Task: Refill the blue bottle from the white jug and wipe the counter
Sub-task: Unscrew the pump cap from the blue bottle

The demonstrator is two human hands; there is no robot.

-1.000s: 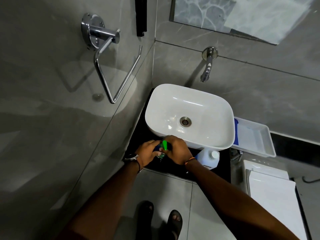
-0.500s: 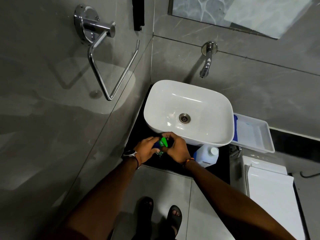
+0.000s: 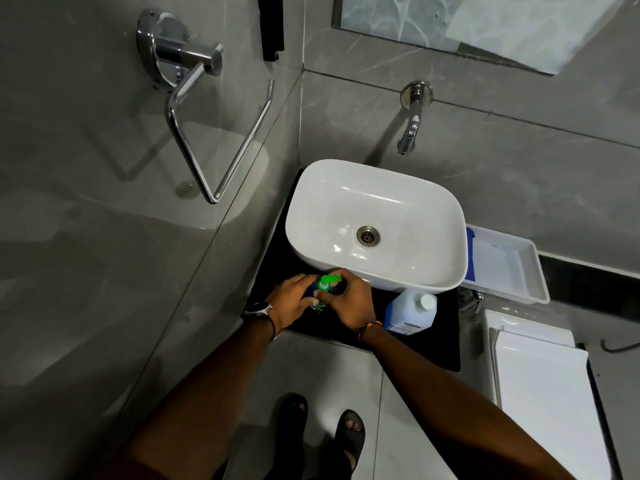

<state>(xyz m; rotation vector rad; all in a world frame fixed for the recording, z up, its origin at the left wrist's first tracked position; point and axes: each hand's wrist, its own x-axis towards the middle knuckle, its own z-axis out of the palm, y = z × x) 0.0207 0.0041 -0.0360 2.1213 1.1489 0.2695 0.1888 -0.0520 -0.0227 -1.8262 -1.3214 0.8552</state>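
Note:
The blue bottle (image 3: 316, 289) with a green pump top (image 3: 329, 280) stands on the black counter (image 3: 446, 344) in front of the white basin. My left hand (image 3: 294, 301) wraps the bottle's body from the left. My right hand (image 3: 349, 301) is closed around the green pump top from the right, so most of the bottle is hidden. The white jug (image 3: 412, 311), capped and with a blue label, stands on the counter just right of my right wrist, untouched.
A white basin (image 3: 375, 223) fills the counter behind the bottle, with a wall tap (image 3: 410, 131) above it. To the right sit a white tray (image 3: 505, 268) and a white toilet cistern (image 3: 543, 389). A chrome towel ring (image 3: 207, 133) hangs on the left wall.
The green pump top has turned between my fingers, from pointing up to lying toward the right. Both hands stay on the bottle; the view shifted slightly.

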